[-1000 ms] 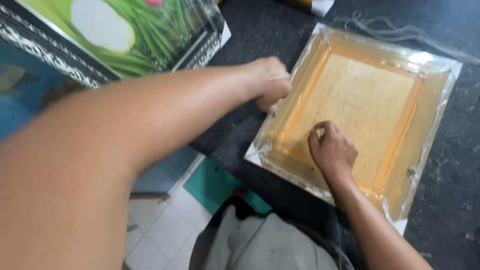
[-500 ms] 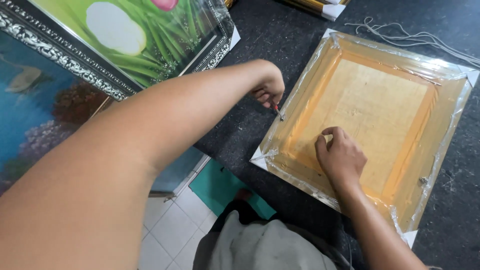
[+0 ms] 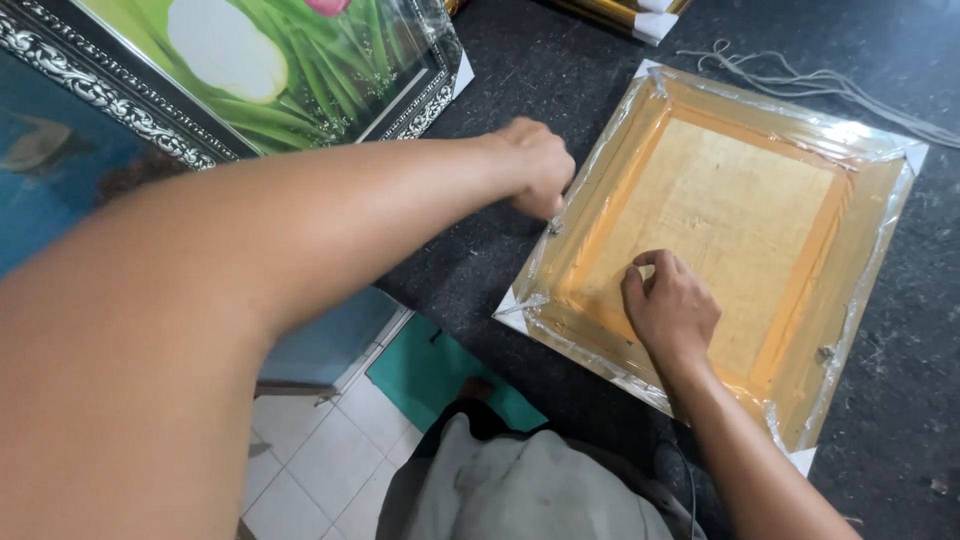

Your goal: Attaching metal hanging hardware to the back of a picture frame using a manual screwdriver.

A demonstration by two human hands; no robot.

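Since a moment ago the left hand (image 3: 538, 165) has shifted slightly along the frame's left edge, fingers curled shut over a small metal fitting (what they pinch, I cannot tell). Face-down on the dark worktop (image 3: 520, 80) lies the plastic-wrapped picture frame (image 3: 735, 215), wrap intact, fitting apparently half done. Right hand (image 3: 668, 308) presses its backing, fingers loosely bent, holding nothing.

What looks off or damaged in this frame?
Nothing damaged that I can see. The plastic-wrapped frame lies face-down and askew on the dark countertop; its wrap is wrinkled. Loose string trails beyond its far edge. The left hand and right hand rest on it.
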